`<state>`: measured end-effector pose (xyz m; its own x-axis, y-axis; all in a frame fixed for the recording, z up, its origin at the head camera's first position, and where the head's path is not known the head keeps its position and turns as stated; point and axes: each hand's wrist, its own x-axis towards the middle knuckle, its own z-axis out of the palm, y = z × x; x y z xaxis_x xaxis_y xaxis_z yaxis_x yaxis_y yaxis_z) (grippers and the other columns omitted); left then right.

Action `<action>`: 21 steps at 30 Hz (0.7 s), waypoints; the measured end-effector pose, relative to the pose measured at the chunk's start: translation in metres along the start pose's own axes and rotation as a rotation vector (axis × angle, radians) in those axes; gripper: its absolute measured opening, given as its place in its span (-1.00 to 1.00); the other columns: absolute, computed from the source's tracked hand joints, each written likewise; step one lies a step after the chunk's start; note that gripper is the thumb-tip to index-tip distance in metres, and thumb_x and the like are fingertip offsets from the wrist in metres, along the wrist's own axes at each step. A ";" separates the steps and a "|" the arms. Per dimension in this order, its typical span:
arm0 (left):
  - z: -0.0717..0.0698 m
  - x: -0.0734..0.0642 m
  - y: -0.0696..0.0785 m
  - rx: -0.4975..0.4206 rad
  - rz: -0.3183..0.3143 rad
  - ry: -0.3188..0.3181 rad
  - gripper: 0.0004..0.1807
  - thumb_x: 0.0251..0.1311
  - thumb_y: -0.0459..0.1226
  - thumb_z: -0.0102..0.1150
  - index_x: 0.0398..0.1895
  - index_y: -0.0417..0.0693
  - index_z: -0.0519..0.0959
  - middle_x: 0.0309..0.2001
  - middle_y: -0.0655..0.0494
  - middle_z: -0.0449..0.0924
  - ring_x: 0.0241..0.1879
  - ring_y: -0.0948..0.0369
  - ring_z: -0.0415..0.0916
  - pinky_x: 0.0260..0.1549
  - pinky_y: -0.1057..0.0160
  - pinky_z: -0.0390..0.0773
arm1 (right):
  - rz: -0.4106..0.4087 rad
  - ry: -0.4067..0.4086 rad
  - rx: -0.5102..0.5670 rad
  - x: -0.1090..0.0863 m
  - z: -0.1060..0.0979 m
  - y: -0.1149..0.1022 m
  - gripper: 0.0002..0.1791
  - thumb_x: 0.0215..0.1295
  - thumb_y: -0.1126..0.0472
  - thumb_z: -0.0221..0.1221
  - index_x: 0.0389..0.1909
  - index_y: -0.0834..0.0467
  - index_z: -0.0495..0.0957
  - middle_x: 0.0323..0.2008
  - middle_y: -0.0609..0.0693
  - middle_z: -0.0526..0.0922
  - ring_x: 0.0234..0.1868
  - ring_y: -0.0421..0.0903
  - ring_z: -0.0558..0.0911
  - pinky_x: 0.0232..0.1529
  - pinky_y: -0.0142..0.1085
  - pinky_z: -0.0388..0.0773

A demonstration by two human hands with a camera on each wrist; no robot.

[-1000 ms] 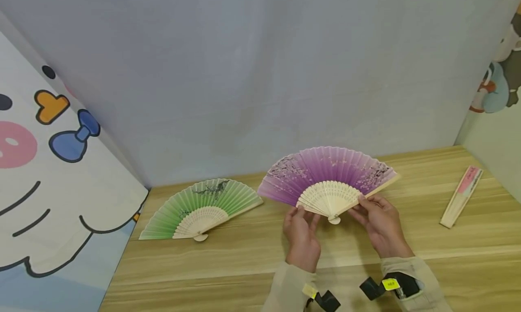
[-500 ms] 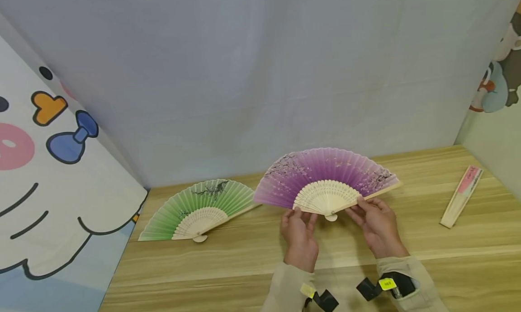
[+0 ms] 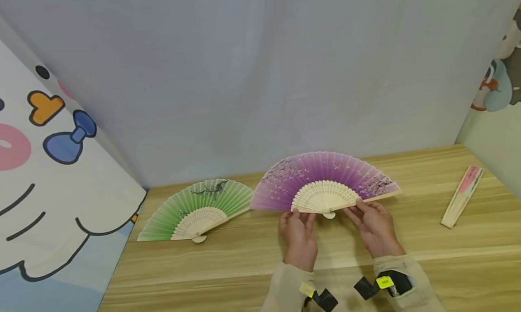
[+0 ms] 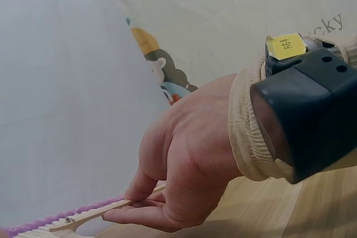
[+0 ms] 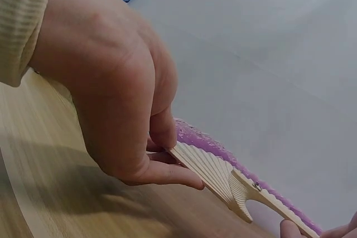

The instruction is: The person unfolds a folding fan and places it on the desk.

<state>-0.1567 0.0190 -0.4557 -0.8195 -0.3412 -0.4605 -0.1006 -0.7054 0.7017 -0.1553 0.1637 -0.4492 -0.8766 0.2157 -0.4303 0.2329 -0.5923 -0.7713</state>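
Note:
A spread purple folding fan (image 3: 321,172) with blossom print and pale slatted ribs is held up by both hands. My left hand (image 3: 300,239) pinches its left edge near the ribs, thumb on the front. My right hand (image 3: 376,224) pinches the right outer stick between thumb and fingers. The fan's pivot end (image 3: 329,215) points down between the hands. In the right wrist view the ribs (image 5: 209,171) run from pinching fingers toward the pivot. To the left, a spread green folding fan (image 3: 199,208) lies on the table, its right tip overlapped by the purple one.
A closed folding fan (image 3: 462,196) with a pink part lies at the right of the wooden table (image 3: 203,276). A grey curtain (image 3: 264,77) stands behind. Cartoon-printed panels flank it, the left one (image 3: 53,212) reaching the table edge.
The purple fan has shifted slightly left and tipped to a more level pose, its left tip now covering the green fan's tip. Both hands moved along with it, keeping their grip.

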 end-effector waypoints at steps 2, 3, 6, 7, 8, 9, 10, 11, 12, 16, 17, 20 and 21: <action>0.000 0.000 -0.001 0.000 0.005 -0.001 -0.90 0.59 -0.44 -0.12 0.03 -0.28 0.37 -0.12 -0.06 0.53 -0.16 0.16 0.54 0.03 0.15 0.72 | 0.002 0.002 0.014 0.000 0.000 0.001 -0.76 0.67 0.36 -0.07 -0.33 0.15 0.28 -0.22 -0.15 0.55 -0.22 -0.31 0.67 0.16 -0.34 0.68; 0.000 0.000 -0.001 0.000 0.007 -0.002 -0.90 0.59 -0.44 -0.12 0.03 -0.27 0.37 -0.12 -0.06 0.53 -0.16 0.16 0.54 0.03 0.15 0.72 | 0.002 0.004 0.022 0.000 0.000 0.001 -0.74 0.66 0.36 -0.07 -0.35 0.14 0.29 -0.22 -0.15 0.55 -0.23 -0.30 0.67 0.16 -0.34 0.69; 0.000 0.000 -0.002 0.002 0.008 0.003 -0.90 0.59 -0.44 -0.14 0.03 -0.27 0.37 -0.12 -0.06 0.52 -0.15 0.16 0.54 0.05 0.13 0.72 | 0.003 0.008 0.031 0.000 0.000 0.002 -0.71 0.66 0.36 -0.06 -0.38 0.13 0.31 -0.22 -0.14 0.55 -0.23 -0.30 0.67 0.16 -0.34 0.69; 0.001 0.001 -0.002 0.002 0.010 0.004 -0.90 0.59 -0.44 -0.14 0.03 -0.27 0.37 -0.11 -0.07 0.52 -0.15 0.15 0.54 0.06 0.11 0.72 | 0.005 0.009 0.033 0.000 0.000 0.002 -0.71 0.66 0.36 -0.06 -0.39 0.13 0.31 -0.22 -0.14 0.55 -0.23 -0.30 0.67 0.16 -0.34 0.69; 0.000 0.000 -0.003 0.003 0.013 0.004 -0.89 0.59 -0.45 -0.15 0.04 -0.28 0.36 -0.10 -0.08 0.52 -0.15 0.15 0.54 0.08 0.09 0.72 | 0.007 0.011 0.035 0.001 0.000 0.002 -0.70 0.66 0.36 -0.06 -0.39 0.13 0.32 -0.23 -0.14 0.55 -0.24 -0.30 0.67 0.15 -0.34 0.69; 0.001 0.001 -0.003 0.002 0.013 0.004 -0.88 0.59 -0.45 -0.15 0.05 -0.29 0.36 -0.09 -0.10 0.52 -0.14 0.14 0.54 0.10 0.07 0.71 | 0.010 0.012 0.035 0.001 0.000 0.002 -0.70 0.66 0.36 -0.06 -0.39 0.13 0.32 -0.23 -0.14 0.55 -0.24 -0.30 0.66 0.15 -0.34 0.69; 0.000 0.001 -0.003 0.003 0.013 0.005 -0.87 0.59 -0.45 -0.16 0.06 -0.30 0.36 -0.07 -0.11 0.52 -0.13 0.13 0.55 0.11 0.05 0.70 | 0.014 0.012 0.034 0.001 0.000 0.002 -0.71 0.66 0.36 -0.07 -0.39 0.14 0.31 -0.24 -0.13 0.55 -0.24 -0.30 0.66 0.15 -0.34 0.69; 0.000 0.001 -0.004 0.001 0.011 0.006 -0.86 0.59 -0.45 -0.16 0.07 -0.31 0.36 -0.06 -0.13 0.52 -0.13 0.12 0.55 0.13 0.03 0.70 | 0.018 0.013 0.034 0.002 -0.001 0.002 -0.71 0.66 0.37 -0.07 -0.38 0.14 0.31 -0.24 -0.13 0.55 -0.24 -0.30 0.66 0.15 -0.34 0.69; 0.000 0.001 -0.004 0.000 0.010 0.005 -0.85 0.59 -0.45 -0.17 0.09 -0.32 0.35 -0.04 -0.14 0.51 -0.12 0.11 0.55 0.14 0.01 0.69 | 0.020 0.013 0.027 0.002 -0.001 0.002 -0.73 0.66 0.37 -0.07 -0.37 0.15 0.31 -0.24 -0.12 0.54 -0.24 -0.30 0.66 0.16 -0.35 0.69; -0.001 0.004 -0.005 0.000 -0.002 0.011 -0.84 0.58 -0.47 -0.17 0.10 -0.33 0.34 -0.02 -0.17 0.50 -0.11 0.10 0.55 0.16 0.00 0.69 | 0.006 0.027 -0.018 0.006 0.001 0.004 -0.83 0.66 0.37 -0.07 -0.25 0.19 0.28 -0.26 -0.11 0.54 -0.26 -0.31 0.65 0.13 -0.36 0.69; -0.001 0.004 -0.005 -0.002 -0.005 0.015 -0.85 0.57 -0.47 -0.17 0.09 -0.32 0.33 -0.02 -0.18 0.49 -0.12 0.09 0.54 0.16 0.00 0.70 | -0.003 0.033 -0.033 0.007 0.001 0.004 -0.86 0.66 0.37 -0.07 -0.22 0.20 0.28 -0.27 -0.12 0.54 -0.26 -0.31 0.65 0.12 -0.36 0.69; -0.001 0.006 -0.005 -0.006 -0.006 0.026 -0.85 0.55 -0.50 -0.17 0.08 -0.32 0.33 -0.01 -0.19 0.47 -0.12 0.09 0.54 0.15 0.00 0.71 | -0.030 0.052 -0.071 0.011 0.003 0.006 -0.93 0.65 0.38 -0.05 -0.14 0.23 0.31 -0.30 -0.12 0.55 -0.28 -0.31 0.65 0.08 -0.37 0.71; -0.001 0.006 -0.005 -0.007 -0.005 0.029 -0.85 0.55 -0.50 -0.17 0.08 -0.33 0.32 -0.01 -0.19 0.46 -0.12 0.08 0.54 0.15 0.00 0.71 | -0.036 0.057 -0.083 0.013 0.003 0.007 -0.96 0.65 0.38 -0.04 -0.11 0.23 0.33 -0.30 -0.12 0.56 -0.28 -0.31 0.65 0.07 -0.37 0.72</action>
<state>-0.1605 0.0197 -0.4625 -0.8021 -0.3554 -0.4799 -0.1007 -0.7116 0.6953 -0.1663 0.1600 -0.4582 -0.8600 0.2813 -0.4258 0.2376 -0.5176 -0.8220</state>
